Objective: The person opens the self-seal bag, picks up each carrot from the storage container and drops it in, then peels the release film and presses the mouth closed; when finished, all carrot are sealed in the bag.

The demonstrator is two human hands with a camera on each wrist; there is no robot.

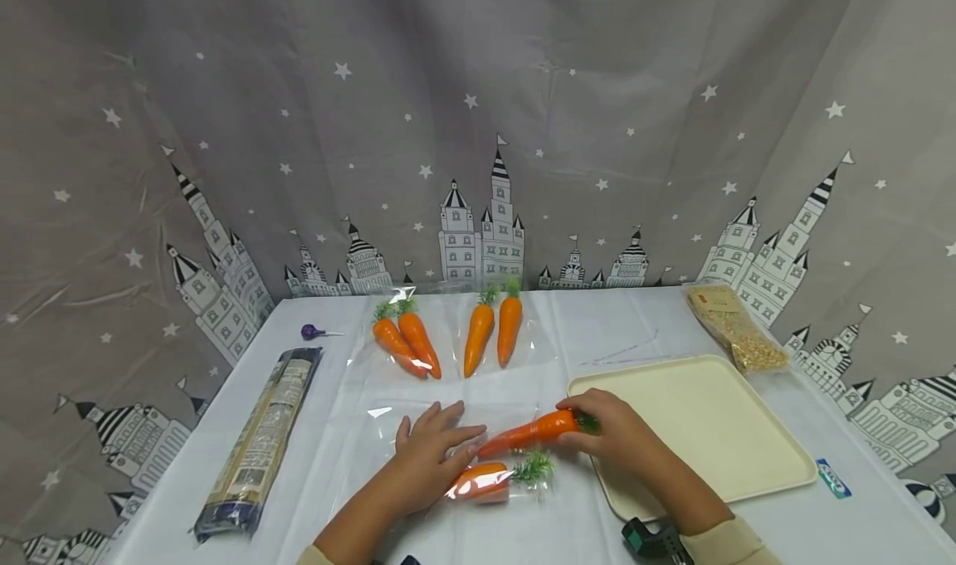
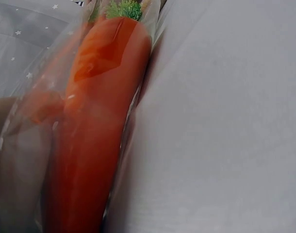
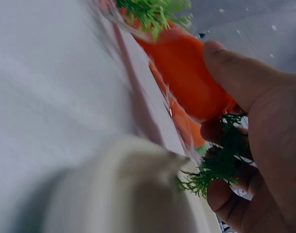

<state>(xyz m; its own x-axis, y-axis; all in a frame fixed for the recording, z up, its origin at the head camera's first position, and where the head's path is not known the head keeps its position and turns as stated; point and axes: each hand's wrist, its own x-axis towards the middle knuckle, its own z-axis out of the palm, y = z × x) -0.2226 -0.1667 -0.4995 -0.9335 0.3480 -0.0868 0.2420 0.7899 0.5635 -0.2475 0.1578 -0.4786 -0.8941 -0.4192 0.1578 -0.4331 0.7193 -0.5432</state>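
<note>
With thumb and fingers, my right hand (image 1: 612, 432) pinches the thick, leafy end of an orange carrot (image 1: 530, 435); the right wrist view shows the thumb on the carrot (image 3: 187, 73) and dark green leaves between the fingers. The carrot's narrow tip points left, at a clear plastic bag (image 1: 379, 436). My left hand (image 1: 427, 467) rests on that bag with fingers spread. A second carrot (image 1: 480, 482) lies inside the bag, its green top (image 1: 534, 467) toward the right. The left wrist view shows this carrot (image 2: 104, 97) close up through the plastic.
Behind are two clear bags with a pair of carrots (image 1: 420, 343) and another pair (image 1: 480, 337). A cream tray (image 1: 702, 432) sits right, beside a bag of yellow grains (image 1: 739, 328) and a small blue-green packet (image 1: 833, 478). Left are a long package (image 1: 261, 440) and a purple lollipop (image 1: 312, 332).
</note>
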